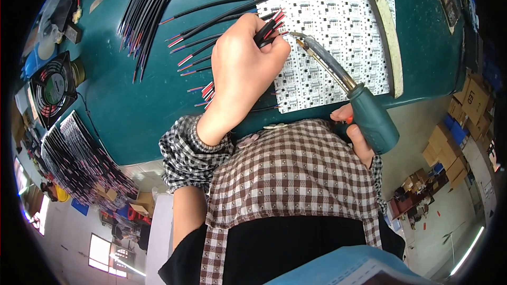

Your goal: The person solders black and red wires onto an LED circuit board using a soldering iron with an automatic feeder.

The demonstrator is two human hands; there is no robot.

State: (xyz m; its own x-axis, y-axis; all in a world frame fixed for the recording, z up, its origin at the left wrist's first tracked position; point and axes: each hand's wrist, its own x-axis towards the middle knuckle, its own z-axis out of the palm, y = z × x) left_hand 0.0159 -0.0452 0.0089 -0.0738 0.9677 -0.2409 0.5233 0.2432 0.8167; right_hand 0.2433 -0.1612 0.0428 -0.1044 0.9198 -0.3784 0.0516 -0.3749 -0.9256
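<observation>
My left hand is closed around a bunch of short black cables with stripped red and white wire ends. It rests over the left edge of a white circuit board panel, covered in small repeated components. In my right hand is a soldering iron with a green handle, which partly hides the fingers. Its metal tip points up and left, beside the wire ends at my left fingertips; whether they touch I cannot tell. Several black cables stretch leftward from the panel's left edge.
A pale bar lies across the panel's right side. Loose black cables are heaped at the back left of the green table. A black fan stands at the left edge, near more hanging cable bundles. Cardboard boxes are stacked at right.
</observation>
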